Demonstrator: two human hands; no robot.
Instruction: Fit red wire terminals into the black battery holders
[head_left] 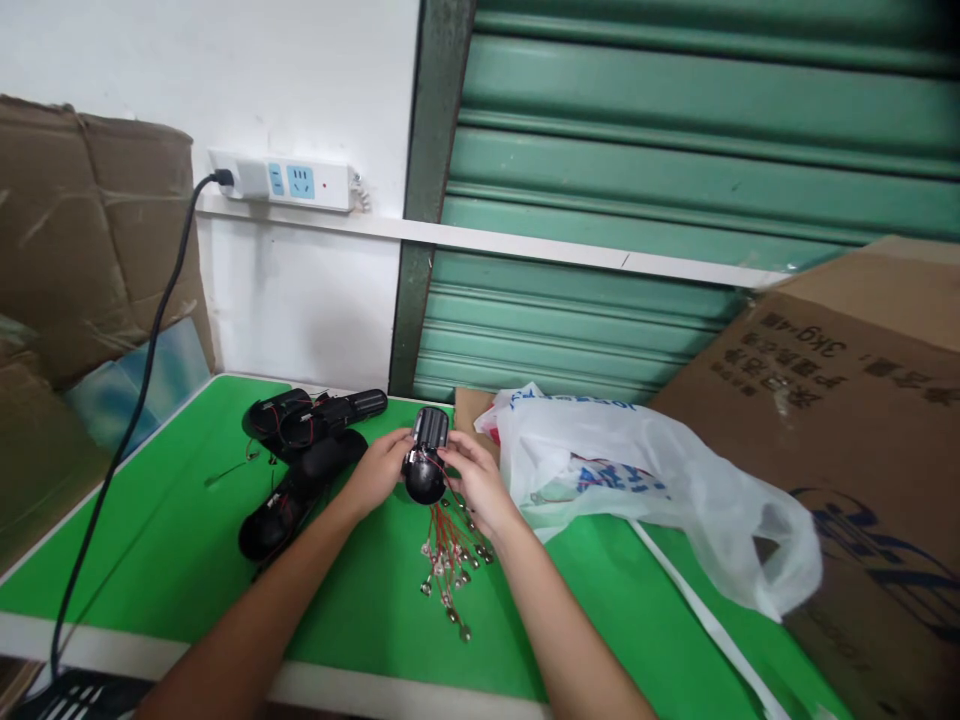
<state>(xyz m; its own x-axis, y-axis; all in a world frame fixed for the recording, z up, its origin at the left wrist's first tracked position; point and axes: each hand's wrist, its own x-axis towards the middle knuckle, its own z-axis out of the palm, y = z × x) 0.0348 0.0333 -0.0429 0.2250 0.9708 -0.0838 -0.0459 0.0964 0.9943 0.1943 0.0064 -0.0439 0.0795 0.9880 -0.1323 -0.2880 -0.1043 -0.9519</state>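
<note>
**Forearms, yours, reach up to one black housing**

Your left forearm [277, 600] and right forearm [562, 620] slant inward over the green tabletop [360, 620]. Your left hand [381, 468] grips the left side of a black housing [426, 470], which has a rounded lower end and a ribbed upper part. Your right hand [480, 485] grips its right side, fingers bent against it, where a thin red wire shows. The housing is between your two hands, ribbed part pointing away from you.

Just below the housing, between your wrists, red wires with small metal ends [450, 565] fan out toward you on the tabletop. Left of your left hand lies a loose group of similar black housings [300, 450], some with red wires showing. To the right of your right hand, a crumpled translucent plastic bag [645, 470] spreads out, with a white strip [705, 610] running toward you from under it.

Farther right of your right hand leans a printed cardboard box [840, 450]. Well beyond your hands are a green shutter [600, 180] and, to the left, a white power strip [322, 187] with a black cable [161, 310] plugged in.
</note>
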